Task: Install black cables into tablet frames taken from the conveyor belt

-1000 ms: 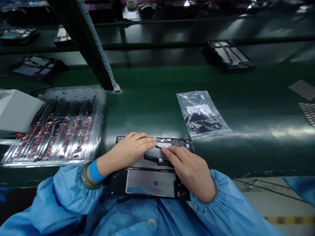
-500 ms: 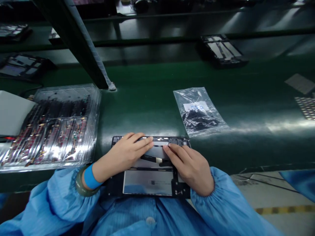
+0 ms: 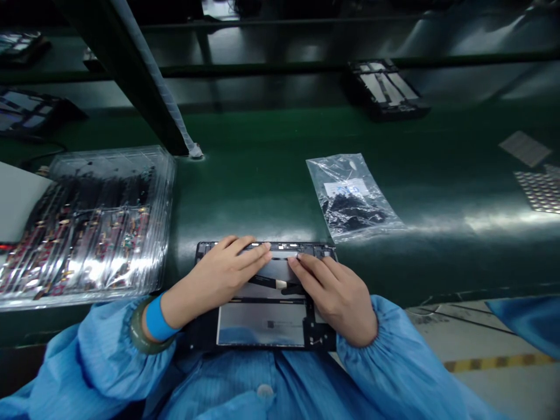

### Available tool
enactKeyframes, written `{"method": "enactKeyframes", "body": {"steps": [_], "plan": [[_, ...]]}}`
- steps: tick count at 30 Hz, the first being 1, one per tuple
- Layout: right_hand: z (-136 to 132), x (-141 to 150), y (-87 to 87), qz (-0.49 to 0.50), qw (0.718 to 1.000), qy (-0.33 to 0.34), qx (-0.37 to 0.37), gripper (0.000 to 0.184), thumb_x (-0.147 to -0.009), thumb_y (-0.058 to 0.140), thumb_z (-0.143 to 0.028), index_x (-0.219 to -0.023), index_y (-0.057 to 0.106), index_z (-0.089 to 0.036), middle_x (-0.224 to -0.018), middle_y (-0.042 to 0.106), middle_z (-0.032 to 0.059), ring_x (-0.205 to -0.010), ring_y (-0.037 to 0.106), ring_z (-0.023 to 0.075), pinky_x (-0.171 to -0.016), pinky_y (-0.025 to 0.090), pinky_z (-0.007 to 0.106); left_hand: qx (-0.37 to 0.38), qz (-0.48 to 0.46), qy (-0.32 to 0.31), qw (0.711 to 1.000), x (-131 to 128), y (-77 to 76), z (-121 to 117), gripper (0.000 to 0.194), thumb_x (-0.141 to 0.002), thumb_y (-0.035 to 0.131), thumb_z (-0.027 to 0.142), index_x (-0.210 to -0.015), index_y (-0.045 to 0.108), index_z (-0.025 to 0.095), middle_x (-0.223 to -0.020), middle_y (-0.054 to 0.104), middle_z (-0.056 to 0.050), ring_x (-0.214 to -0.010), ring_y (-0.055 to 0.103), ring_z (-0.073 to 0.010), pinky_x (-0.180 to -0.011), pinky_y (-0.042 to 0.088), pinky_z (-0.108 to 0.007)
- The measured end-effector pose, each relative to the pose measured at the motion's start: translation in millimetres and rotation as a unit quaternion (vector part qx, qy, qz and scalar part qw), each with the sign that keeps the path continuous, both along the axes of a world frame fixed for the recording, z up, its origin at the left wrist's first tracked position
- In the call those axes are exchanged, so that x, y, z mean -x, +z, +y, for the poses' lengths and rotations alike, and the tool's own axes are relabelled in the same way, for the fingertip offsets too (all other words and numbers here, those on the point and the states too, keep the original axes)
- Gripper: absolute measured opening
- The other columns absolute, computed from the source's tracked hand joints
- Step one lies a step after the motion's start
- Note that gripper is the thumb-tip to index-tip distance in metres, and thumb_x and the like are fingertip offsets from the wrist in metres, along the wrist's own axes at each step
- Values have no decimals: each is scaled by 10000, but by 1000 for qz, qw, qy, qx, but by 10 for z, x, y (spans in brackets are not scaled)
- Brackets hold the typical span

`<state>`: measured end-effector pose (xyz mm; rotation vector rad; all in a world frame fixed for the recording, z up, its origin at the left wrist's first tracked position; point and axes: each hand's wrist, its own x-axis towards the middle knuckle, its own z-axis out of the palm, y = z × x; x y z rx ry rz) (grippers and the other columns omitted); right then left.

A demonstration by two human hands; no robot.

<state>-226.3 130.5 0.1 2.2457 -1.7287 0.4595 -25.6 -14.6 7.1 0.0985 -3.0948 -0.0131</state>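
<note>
A black tablet frame (image 3: 262, 324) with a grey metal panel lies at the near edge of the green belt, right in front of me. My left hand (image 3: 223, 274) rests on its upper half, fingers together and stretched flat, pressing a dark flat part (image 3: 280, 271) near the top edge. My right hand (image 3: 335, 294) lies opposite, its fingers flat on the same part's right end. The fingertips of both hands nearly meet. Both arms wear blue sleeves, and a blue wrist strap is on the left wrist.
A clear blister tray (image 3: 87, 224) of flex cable parts lies at the left, a white box (image 3: 17, 201) beside it. A clear bag (image 3: 350, 198) with small black parts lies right of centre. Another tablet frame (image 3: 385, 87) sits far back. A dark post (image 3: 135, 76) slants up.
Both hands stay on the tablet frame; the fingertips have slid slightly toward the top edge. The camera has tilted a little, shifting the scene.
</note>
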Motion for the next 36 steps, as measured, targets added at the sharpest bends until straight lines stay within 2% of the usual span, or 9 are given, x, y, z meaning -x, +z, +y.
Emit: {"method": "enactKeyframes", "body": {"steps": [6, 15, 20, 25, 28, 31, 36], "plan": [[0, 2, -8, -5, 1000, -1, -2, 281, -920, 443, -43, -1089, 667, -70, -1027, 681, 154, -768, 580, 212, -614, 453, 334, 0, -10, 4, 1000, 4, 15, 7, 433, -919, 458, 104, -1352, 463, 110, -1397, 507, -81, -1206, 438, -313, -921, 407, -439], [-3, -9, -4, 13, 1000, -4, -6, 267, -918, 465, -61, -1088, 671, -52, -1041, 685, 146, -745, 550, 212, -585, 426, 334, 14, -8, 2, 1000, 7, 10, 3, 431, -921, 460, 117, -1352, 467, 122, -1394, 508, -103, -1195, 463, -308, -885, 424, -425], [65, 46, -7, 20, 1000, -7, -6, 290, -911, 440, -42, -1096, 660, -81, -1083, 683, 148, -783, 570, 216, -627, 461, 339, 15, 1, 4, 1000, 8, -11, 0, 438, -909, 476, 110, -1347, 468, 123, -1379, 522, -103, -1189, 468, -305, -872, 429, -417], [151, 118, -36, -87, 995, -41, 37, 367, -816, 463, 29, -1110, 642, -99, -1120, 659, 168, -887, 589, 249, -743, 512, 382, 10, 2, 3, 1000, 8, -30, -7, 438, -892, 489, 108, -1329, 479, 130, -1373, 523, -109, -1179, 475, -303, -875, 427, -417], [151, 99, -49, -139, 985, -86, 53, 407, -819, 496, 1, -1168, 628, -161, -1092, 665, 126, -872, 596, 241, -760, 514, 381, 8, -7, 7, 1000, 22, -18, 5, 451, -888, 489, 114, -1337, 468, 149, -1362, 524, -115, -1179, 476, -307, -875, 426, -426], [103, 38, -57, -154, 980, -122, 25, 327, -870, 532, -83, -1170, 626, -176, -1047, 674, 101, -839, 598, 231, -738, 507, 366, 11, -23, 12, 1000, 56, 25, 42, 469, -902, 467, 126, -1365, 442, 199, -1351, 525, -106, -1165, 482, -313, -869, 424, -436], [26, -70, -76, -159, 974, -160, -1, 129, -912, 573, -236, -991, 639, -156, -1018, 665, 118, -887, 613, 243, -759, 505, 359, 22, -39, 25, 999, 114, 87, 109, 493, -902, 473, 148, -1388, 418, 211, -1322, 532, -110, -1117, 498, -327, -849, 426, -443]]}}
